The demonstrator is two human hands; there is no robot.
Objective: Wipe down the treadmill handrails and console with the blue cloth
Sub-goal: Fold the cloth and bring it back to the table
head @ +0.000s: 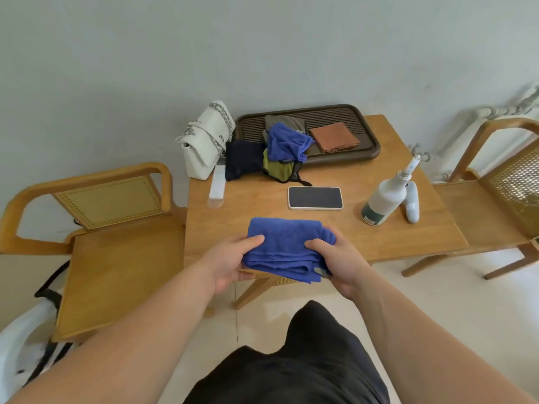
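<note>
Both hands, left (233,259) and right (335,262), closed on the folded blue cloth (287,246) between them, should keep its layers stacked.

The fingers of both hands lay hidden under the folded blue cloth (287,249), only the thumbs showing, so the underside of each grip could not be seen. The right-hand chair (501,182) was cut off by the picture's edge. A white bag (17,354) at lower left was likewise cropped. The label on the white bottle (385,199) was too small to read.
</note>
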